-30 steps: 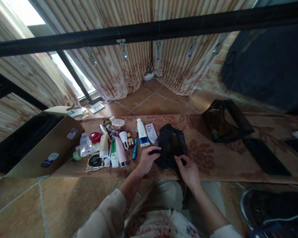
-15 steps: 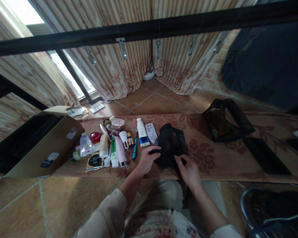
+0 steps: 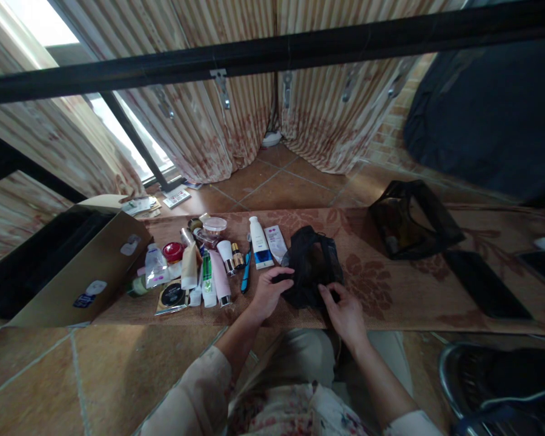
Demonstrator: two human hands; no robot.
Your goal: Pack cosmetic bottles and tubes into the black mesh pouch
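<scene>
A small black mesh pouch [image 3: 315, 263] with a see-through panel lies in front of me on the cloth-covered bench. My left hand [image 3: 271, 292] pinches its left edge between thumb and fingers. At its near right edge, my right hand [image 3: 343, 310] pinches the dark fabric. Just beyond the left hand lie a white and blue tube [image 3: 259, 242], a white sachet [image 3: 276, 242] and a blue toothbrush [image 3: 246, 271]. Further left spreads a cluster of cosmetics, among them a pink tube [image 3: 220, 275], a red-lidded jar [image 3: 173, 251] and a black round compact [image 3: 172, 295].
A second black mesh bag [image 3: 411, 221] stands open-framed to the right, beside a dark phone-like slab [image 3: 485, 284]. At far left is a cardboard box [image 3: 79, 278] with black contents. A black metal rail [image 3: 272, 53] crosses above the bench, before striped curtains.
</scene>
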